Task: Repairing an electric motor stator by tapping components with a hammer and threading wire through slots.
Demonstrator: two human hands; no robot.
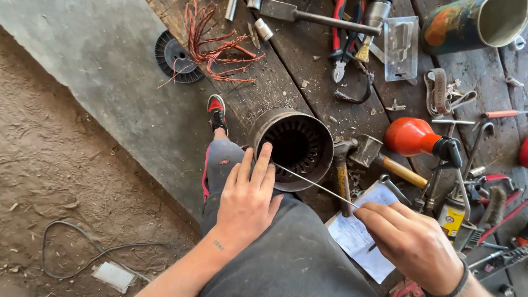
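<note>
The left hand lay spread, steadying the motor stator; the right hand pinched a thin rod into its emptied slots. Stripped copper wire lay beyond both hands.

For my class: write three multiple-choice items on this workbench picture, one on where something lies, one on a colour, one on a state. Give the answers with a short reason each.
1. Where does the left hand rest?
A. On the rim of the round metal motor housing
B. On the hammer
C. On the dirt floor

2. What colour is the bundle of loose wire at the top of the wooden bench?
A. Blue
B. Copper red
C. White

3. How is the thin metal strip held?
A. Lying free on the paper
B. Pinched in the right hand, its far end at the housing
C. Clamped in the pliers

Answers: 1 A, the fingers lie on the housing's edge. 2 B, the strands are reddish copper. 3 B, the right fingertips grip its near end.
</note>
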